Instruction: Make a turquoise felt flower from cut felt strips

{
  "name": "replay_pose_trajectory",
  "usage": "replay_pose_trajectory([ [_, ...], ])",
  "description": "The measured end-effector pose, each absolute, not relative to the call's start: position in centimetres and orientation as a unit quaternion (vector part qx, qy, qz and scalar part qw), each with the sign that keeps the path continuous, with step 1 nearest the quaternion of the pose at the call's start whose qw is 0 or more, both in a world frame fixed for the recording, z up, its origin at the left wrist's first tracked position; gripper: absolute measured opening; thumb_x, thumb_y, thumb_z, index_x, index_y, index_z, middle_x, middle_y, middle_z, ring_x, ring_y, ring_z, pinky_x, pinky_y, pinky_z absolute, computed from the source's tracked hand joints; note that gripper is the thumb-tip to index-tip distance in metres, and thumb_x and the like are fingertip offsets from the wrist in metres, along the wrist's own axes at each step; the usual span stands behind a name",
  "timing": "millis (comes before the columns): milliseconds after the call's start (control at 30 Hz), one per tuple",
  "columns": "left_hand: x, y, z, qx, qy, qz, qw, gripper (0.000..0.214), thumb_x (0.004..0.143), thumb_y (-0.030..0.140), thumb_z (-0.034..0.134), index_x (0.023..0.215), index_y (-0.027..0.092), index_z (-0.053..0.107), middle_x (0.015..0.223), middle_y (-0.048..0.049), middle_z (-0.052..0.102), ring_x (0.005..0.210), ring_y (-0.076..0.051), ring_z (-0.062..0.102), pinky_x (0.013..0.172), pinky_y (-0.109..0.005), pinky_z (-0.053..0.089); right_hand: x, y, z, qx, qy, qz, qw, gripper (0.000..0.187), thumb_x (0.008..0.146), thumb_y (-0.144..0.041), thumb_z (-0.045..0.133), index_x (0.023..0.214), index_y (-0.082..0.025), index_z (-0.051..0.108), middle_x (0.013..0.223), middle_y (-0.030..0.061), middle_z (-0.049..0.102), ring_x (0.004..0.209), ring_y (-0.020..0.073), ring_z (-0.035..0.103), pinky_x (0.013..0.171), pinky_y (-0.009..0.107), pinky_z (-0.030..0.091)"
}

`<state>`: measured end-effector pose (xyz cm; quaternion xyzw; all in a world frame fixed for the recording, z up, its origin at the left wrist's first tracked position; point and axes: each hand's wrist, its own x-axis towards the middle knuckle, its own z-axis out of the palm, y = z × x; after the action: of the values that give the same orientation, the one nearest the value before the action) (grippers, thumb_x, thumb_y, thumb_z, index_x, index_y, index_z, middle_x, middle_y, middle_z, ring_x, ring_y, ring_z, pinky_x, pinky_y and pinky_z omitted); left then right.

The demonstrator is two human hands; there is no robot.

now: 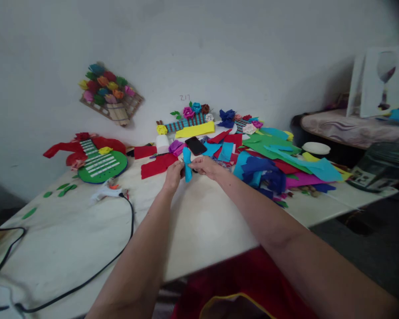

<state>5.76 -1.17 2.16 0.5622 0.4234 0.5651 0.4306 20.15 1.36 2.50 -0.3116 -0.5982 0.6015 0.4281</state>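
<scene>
Over the middle of the table, a narrow strip of light blue crepe paper [187,161] stands nearly upright between my hands. My left hand [175,174] pinches its left edge. From the other side, the fingers of my right hand [206,166] are closed on the strip. Something small and dark shows under the right fingers, too unclear to name. Just behind the hands lie a dark phone [196,145] and pieces of red crepe paper [158,166].
A white glue gun [108,189] with a black cord rests to the left, near a green and red paper guitar [103,165] and green paper leaves [67,190]. Heaped coloured paper [264,173] covers the right side. A large jar [379,166] stands at the right edge.
</scene>
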Motion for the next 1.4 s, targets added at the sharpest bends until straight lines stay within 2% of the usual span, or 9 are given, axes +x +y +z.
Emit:
replay_pose_trajectory([
  [267,4.7,-0.5,1.0,0.654,0.484,0.502,0.292,0.030,0.074,0.040,0.050,0.056,0.017,0.048,0.051,0.0005,0.053,0.048,-0.011,0.048,0.052,-0.023,0.037,19.8,1.9,1.6,-0.401,-0.580,0.549,0.448,0.027,0.052,-0.031,0.072,0.055,-0.014,0.052,0.039,-0.0084,0.037,0.037,0.0019,0.021,0.041,0.022,0.010],
  [367,3.9,-0.4,1.0,0.644,0.548,0.477,0.242,0.030,0.078,0.045,0.046,0.068,0.018,0.056,0.065,-0.0027,0.062,0.053,-0.013,0.052,0.056,-0.025,0.039,19.8,1.9,1.7,-0.417,-0.580,0.530,0.457,0.025,0.051,-0.030,0.071,0.057,-0.013,0.053,0.041,-0.0077,0.040,0.038,0.0022,0.023,0.041,0.021,0.013],
  [467,3.2,-0.4,1.5,0.612,0.602,0.503,0.103,0.026,0.081,0.041,0.046,0.087,0.021,0.062,0.092,-0.0060,0.064,0.075,-0.017,0.056,0.064,-0.027,0.039,19.8,1.9,1.7,-0.422,-0.581,0.529,0.453,0.024,0.051,-0.030,0.071,0.057,-0.013,0.054,0.042,-0.0074,0.040,0.039,0.0027,0.025,0.041,0.021,0.014],
  [533,3.1,-0.5,1.8,0.585,0.613,0.525,0.080,0.030,0.081,0.043,0.045,0.095,0.022,0.062,0.094,-0.0067,0.063,0.074,-0.017,0.056,0.063,-0.027,0.039,19.9,2.0,1.7,-0.422,-0.582,0.529,0.451,0.023,0.052,-0.029,0.070,0.056,-0.014,0.053,0.041,-0.0076,0.039,0.038,0.0027,0.024,0.041,0.022,0.013],
  [633,3.8,-0.8,2.0,0.600,0.544,0.540,0.229,0.041,0.081,0.050,0.041,0.098,0.018,0.060,0.072,-0.0042,0.061,0.048,-0.011,0.048,0.050,-0.024,0.037,20.0,2.0,1.8,-0.420,-0.584,0.535,0.443,0.021,0.054,-0.027,0.069,0.057,-0.013,0.054,0.040,-0.0080,0.037,0.037,0.0024,0.023,0.041,0.022,0.011],
  [700,4.4,-1.0,1.9,0.605,0.484,0.521,0.358,0.048,0.079,0.056,0.040,0.093,0.015,0.060,0.060,-0.0023,0.057,0.040,-0.010,0.044,0.042,-0.023,0.032,20.1,1.9,1.9,-0.417,-0.586,0.541,0.436,0.020,0.055,-0.026,0.069,0.058,-0.013,0.054,0.040,-0.0082,0.036,0.037,0.0023,0.022,0.041,0.022,0.011],
  [767,5.0,-1.2,1.7,0.613,0.458,0.486,0.423,0.050,0.077,0.060,0.041,0.082,0.014,0.059,0.051,-0.0005,0.052,0.038,-0.010,0.042,0.039,-0.022,0.030,20.1,1.8,2.0,-0.410,-0.589,0.547,0.431,0.021,0.055,-0.027,0.070,0.057,-0.014,0.053,0.039,-0.0086,0.035,0.037,0.0021,0.022,0.041,0.021,0.011],
  [1067,4.5,-0.8,1.4,0.645,0.471,0.416,0.435,0.050,0.073,0.061,0.047,0.053,0.016,0.046,0.040,0.0037,0.037,0.035,-0.006,0.033,0.037,-0.020,0.020,20.2,1.3,2.1,-0.356,-0.615,0.585,0.391,0.021,0.054,-0.024,0.069,0.054,-0.014,0.051,0.036,-0.0097,0.032,0.035,0.0018,0.018,0.040,0.022,0.008],
  [1400,3.8,-1.7,1.9,0.514,0.326,0.417,0.675,0.041,0.069,0.050,0.062,0.062,0.016,0.039,0.046,0.0105,0.021,0.034,-0.001,0.016,0.033,-0.012,0.008,20.7,1.5,2.3,-0.259,-0.627,0.630,0.378,0.030,0.057,-0.034,0.072,0.056,-0.014,0.049,0.040,-0.0095,0.035,0.036,0.0015,0.019,0.041,0.022,0.008],
])
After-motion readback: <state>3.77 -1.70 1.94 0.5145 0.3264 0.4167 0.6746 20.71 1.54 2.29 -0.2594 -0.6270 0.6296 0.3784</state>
